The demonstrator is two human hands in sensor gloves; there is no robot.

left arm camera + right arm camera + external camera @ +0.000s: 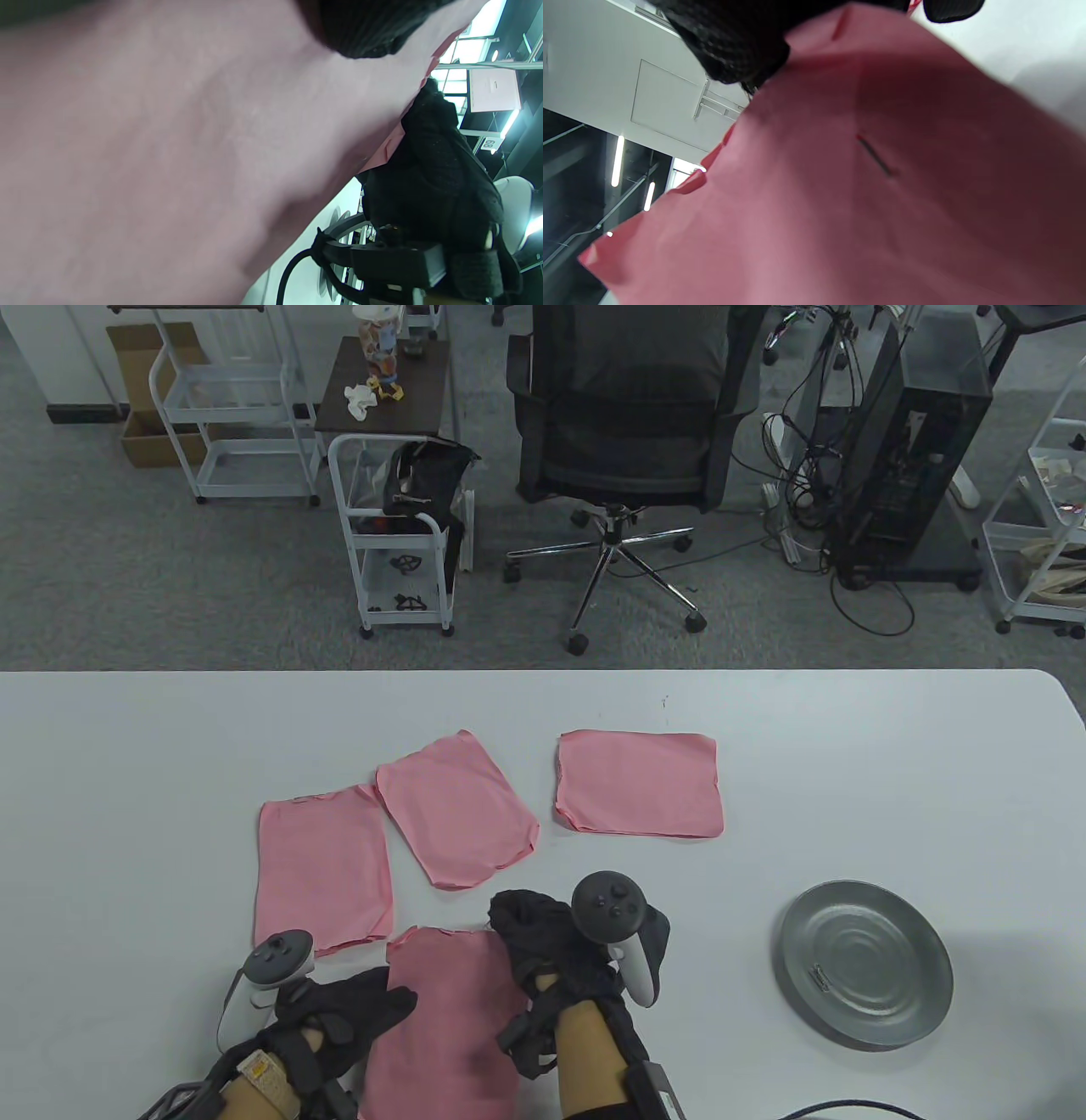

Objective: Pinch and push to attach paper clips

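A pink paper stack [450, 1027] lies at the table's near edge between my hands; it also fills the left wrist view [169, 148] and the right wrist view [882, 212]. My left hand [373, 1001] holds its left edge, fingers laid over the top face. My right hand [530, 929] is curled round the stack's far right corner and pinches it. A thin dark line [876, 156] marks the paper near that corner; I cannot tell whether it is a clip. One paper clip [821, 977] lies in the metal plate [933, 976] to the right.
Three more pink paper stacks lie beyond the hands: left [322, 869], middle [456, 808], right [638, 782]. An office chair [632, 432] and a white cart [399, 543] stand on the floor beyond the table's far edge.
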